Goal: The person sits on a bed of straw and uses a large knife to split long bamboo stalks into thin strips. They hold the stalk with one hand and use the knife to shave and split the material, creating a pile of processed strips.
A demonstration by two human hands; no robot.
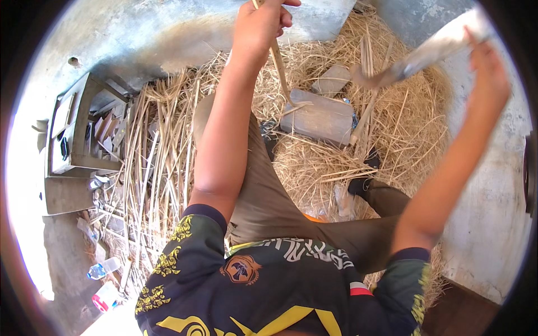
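Raised at the top centre, my left hand is closed round a long thin bamboo strip. The strip slants down, and its lower end reaches the left side of a grey-brown wooden block. My right hand, lifted at the upper right, is closed on a machete with a hooked tip; motion blurs both. The blade points left, above the block and apart from it. A short curled shaving lies on the block's left end.
Straw-like shavings heap around the block. Long split strips lie to the left, beside a wooden cabinet. A plastic bottle lies at the lower left. My legs are bent near the block. Walls stand close behind and to the right.
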